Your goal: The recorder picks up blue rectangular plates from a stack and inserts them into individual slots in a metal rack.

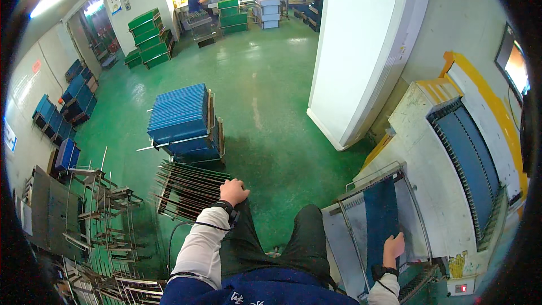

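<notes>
My left hand rests by my left knee with its fingers curled in. Nothing shows in it. Just beside it, to the left, is a rack of thin dark upright plates. On my right, my right hand hangs over the edge of a long blue panel, fingers bent inward. Whether those fingers grip the panel or anything else is hidden. The panel lies on a pale tray with a metal wire frame around it.
A pale machine with a blue-bedded, comb-edged track stands at right. Ahead are a stack of blue racks and a tall white cabinet. Metal racks crowd the left. Green crates and two people sit farther back.
</notes>
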The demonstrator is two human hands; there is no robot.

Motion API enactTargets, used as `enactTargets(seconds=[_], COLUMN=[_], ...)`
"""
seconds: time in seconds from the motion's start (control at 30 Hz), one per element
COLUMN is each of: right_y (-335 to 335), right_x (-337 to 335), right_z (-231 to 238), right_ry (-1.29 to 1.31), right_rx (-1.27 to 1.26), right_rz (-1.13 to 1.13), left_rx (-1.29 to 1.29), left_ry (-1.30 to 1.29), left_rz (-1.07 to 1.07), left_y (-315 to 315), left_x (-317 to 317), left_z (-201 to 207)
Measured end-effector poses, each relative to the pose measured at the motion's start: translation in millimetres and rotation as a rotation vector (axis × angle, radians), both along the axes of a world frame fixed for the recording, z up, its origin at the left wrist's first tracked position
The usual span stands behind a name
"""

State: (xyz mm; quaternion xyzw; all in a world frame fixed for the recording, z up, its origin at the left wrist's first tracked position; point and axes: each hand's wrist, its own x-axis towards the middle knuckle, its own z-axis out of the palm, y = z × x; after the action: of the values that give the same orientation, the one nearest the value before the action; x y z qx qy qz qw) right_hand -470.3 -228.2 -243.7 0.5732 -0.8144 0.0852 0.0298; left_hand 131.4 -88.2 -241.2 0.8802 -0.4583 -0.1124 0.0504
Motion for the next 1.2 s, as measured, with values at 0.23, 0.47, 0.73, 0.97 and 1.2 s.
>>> enactTargets(seconds=[0.23,0.47,0.73,0.97,1.2], right_y=[-0.2,0.4,-0.7,1.8,-2.1], right_x=[4.5,1.8,-5.4,-0.9,-5.7], right_z=[1.9,0.1,-9.6,-4.1,-10.2], right_ry=[-0.005,0.043,0.028,0.023,0.041], right_rx=[0.013,0.026,-0.016,0.021,0.032], right_rz=[-0.014,0.0,0.047,-0.004,0.01], left_rx=[-0.029,-0.024,0.006,-0.026,-0.015], left_ry=[-0.017,-0.015,0.024,0.021,0.027], left_rz=[0.013,0.001,-0.006,0.006,0.014], left_y=[3.0,1.4,-1.1,1.3,1.2], left_x=[1.8,1.7,2.3,1.3,1.9], left_z=[-4.7,-6.9,-5.8,-4.4,-4.8])
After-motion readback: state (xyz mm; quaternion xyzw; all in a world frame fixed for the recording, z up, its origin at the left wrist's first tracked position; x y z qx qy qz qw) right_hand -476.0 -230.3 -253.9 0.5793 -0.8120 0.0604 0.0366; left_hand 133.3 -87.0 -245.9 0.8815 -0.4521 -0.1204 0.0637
